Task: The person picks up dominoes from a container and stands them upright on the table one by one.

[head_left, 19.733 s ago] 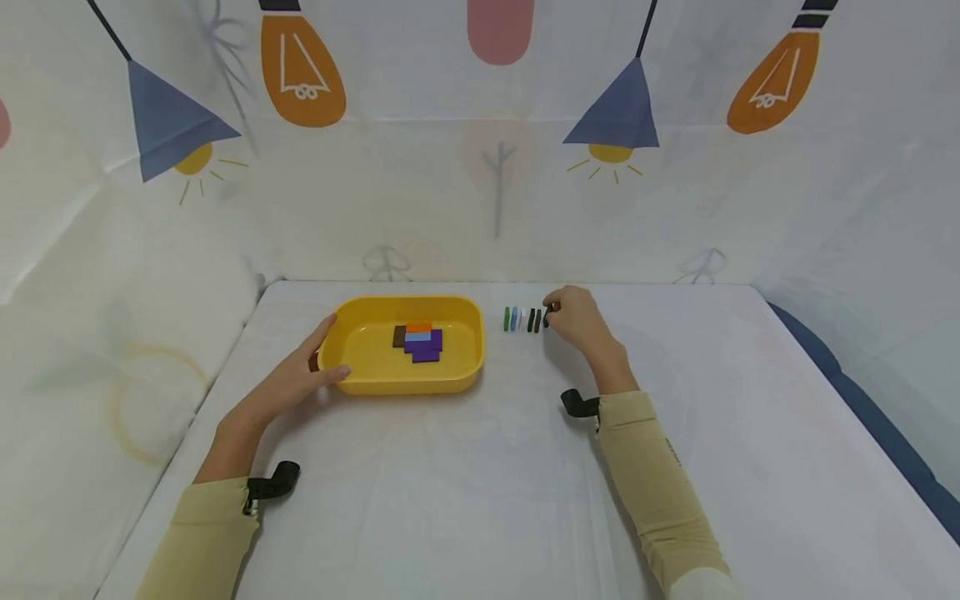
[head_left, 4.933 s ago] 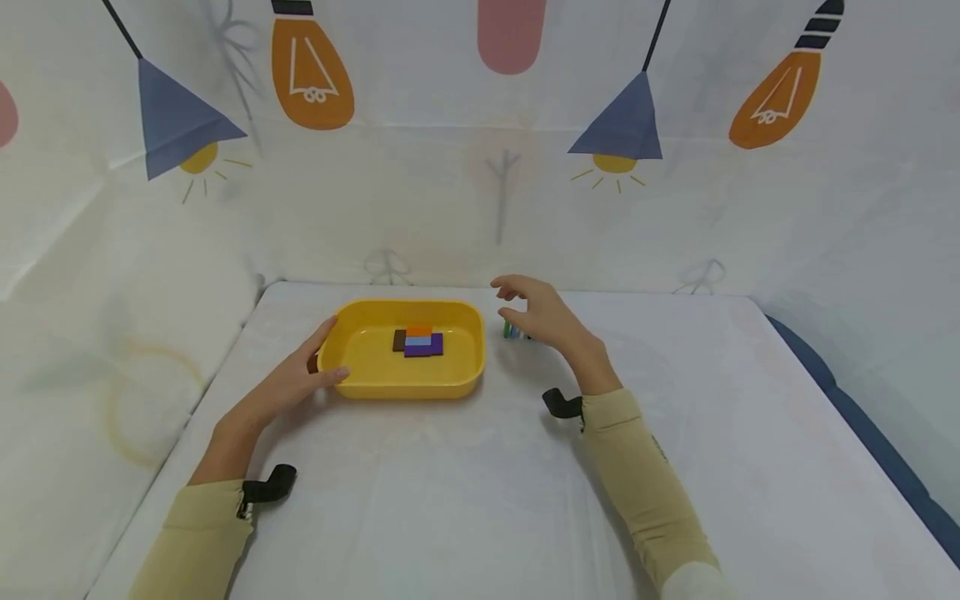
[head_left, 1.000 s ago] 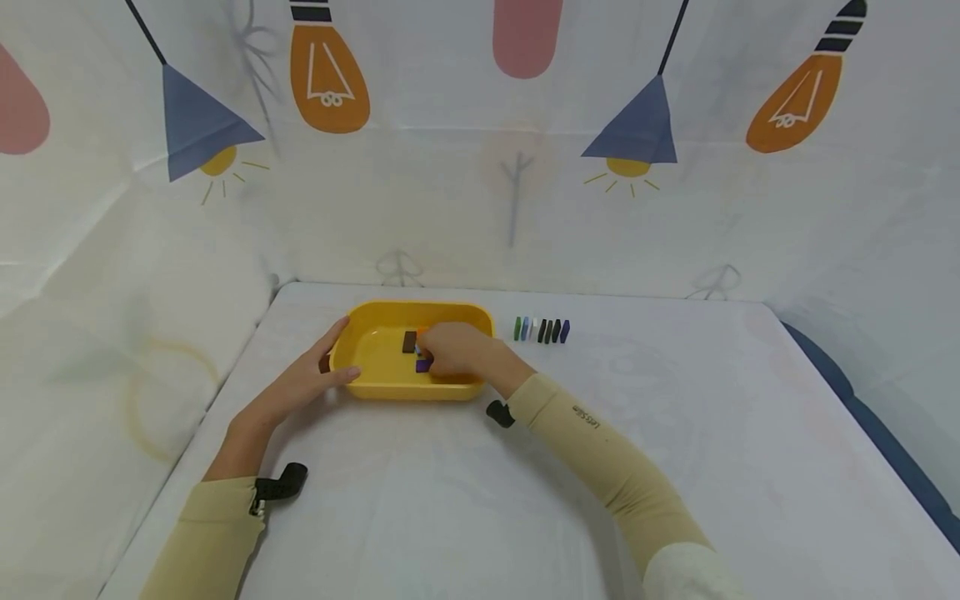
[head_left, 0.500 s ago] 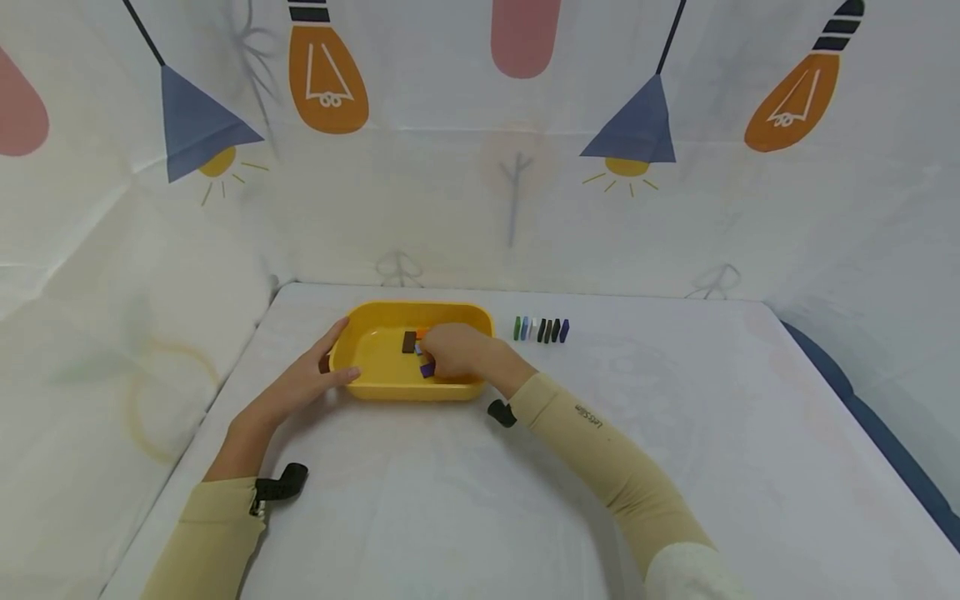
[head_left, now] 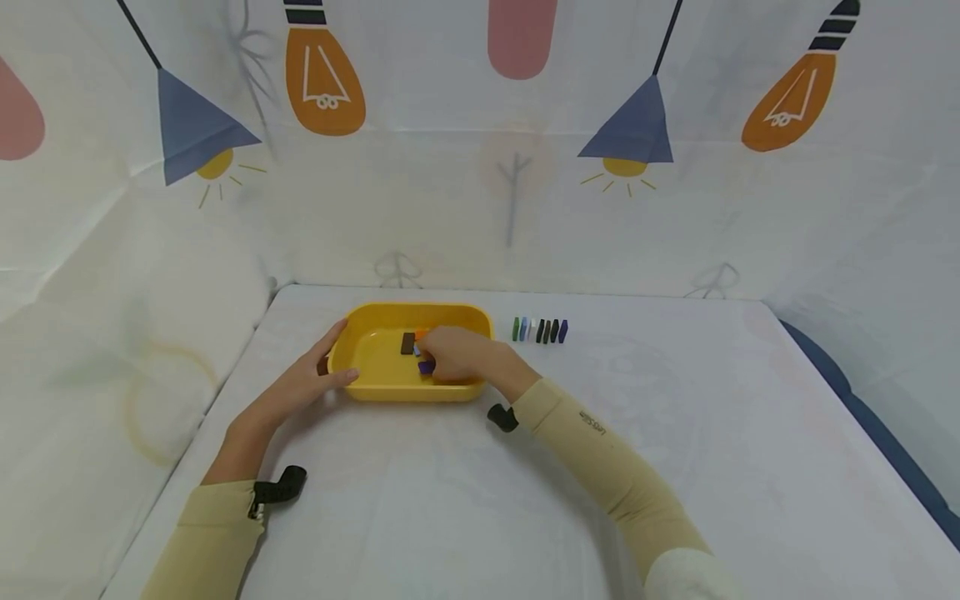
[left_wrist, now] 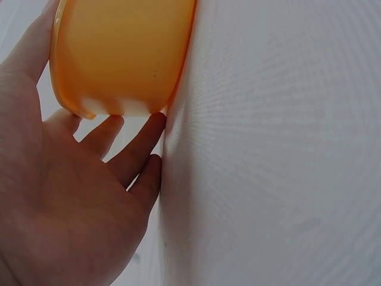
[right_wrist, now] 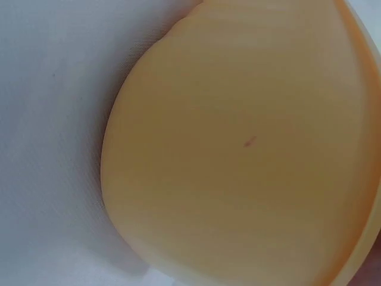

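The left hand (head_left: 303, 383) grips the yellow tray (head_left: 405, 393) at nine o'clock; over the three-o'clock rim, the right hand (head_left: 459, 353) meets a purple tile (head_left: 425, 367) near tray centre, pinch unclear.

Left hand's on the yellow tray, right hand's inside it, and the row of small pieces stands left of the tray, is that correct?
Not quite: the head view shows the row of small pieces standing right of the yellow tray. The left hand and right hand are as you said.
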Tool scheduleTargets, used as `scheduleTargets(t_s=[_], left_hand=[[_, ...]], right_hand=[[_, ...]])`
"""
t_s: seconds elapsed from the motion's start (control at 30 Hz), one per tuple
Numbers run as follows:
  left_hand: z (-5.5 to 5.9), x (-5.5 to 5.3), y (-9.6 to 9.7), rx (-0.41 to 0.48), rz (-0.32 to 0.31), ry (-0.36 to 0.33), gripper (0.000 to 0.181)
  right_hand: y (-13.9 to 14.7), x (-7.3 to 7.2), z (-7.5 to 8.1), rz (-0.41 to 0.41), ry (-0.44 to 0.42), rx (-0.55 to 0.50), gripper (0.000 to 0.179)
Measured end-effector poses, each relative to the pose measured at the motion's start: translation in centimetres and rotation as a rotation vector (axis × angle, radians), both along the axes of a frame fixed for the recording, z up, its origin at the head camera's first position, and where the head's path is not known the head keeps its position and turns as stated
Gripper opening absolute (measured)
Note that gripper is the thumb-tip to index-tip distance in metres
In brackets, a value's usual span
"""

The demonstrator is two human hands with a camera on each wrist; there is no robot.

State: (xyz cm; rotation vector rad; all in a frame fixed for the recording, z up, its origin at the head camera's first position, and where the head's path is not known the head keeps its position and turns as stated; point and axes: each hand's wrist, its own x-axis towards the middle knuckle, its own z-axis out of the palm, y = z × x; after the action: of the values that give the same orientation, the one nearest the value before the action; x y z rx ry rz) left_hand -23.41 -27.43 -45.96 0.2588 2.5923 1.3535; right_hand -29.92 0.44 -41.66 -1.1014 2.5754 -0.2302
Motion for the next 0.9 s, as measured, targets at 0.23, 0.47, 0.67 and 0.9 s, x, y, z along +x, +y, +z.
scheduleTargets(t_s=[0.23,0.47,0.67,0.9], left_hand=[[0.0,0.0,0.0,0.001,-0.012,0.012,0.094],[-0.1,0.1,0.0,0.001,-0.016,0.017,0.093],[-0.3,0.0,-0.1,0.007,-0.016,0.017,0.092],[-0.2,0.0,0.0,0.006,-0.013,0.014,0.093]], right_hand=[[0.6,-0.1,-0.2,0.002,-0.002,-0.038,0.013],[1.3,-0.3,-0.2,0.006,-0.036,-0.135,0.013],[2.0,-0.8,-0.5,0.003,-0.029,-0.246,0.011],[2.8,-1.1,-0.4,-0.013,0.009,-0.335,0.015]])
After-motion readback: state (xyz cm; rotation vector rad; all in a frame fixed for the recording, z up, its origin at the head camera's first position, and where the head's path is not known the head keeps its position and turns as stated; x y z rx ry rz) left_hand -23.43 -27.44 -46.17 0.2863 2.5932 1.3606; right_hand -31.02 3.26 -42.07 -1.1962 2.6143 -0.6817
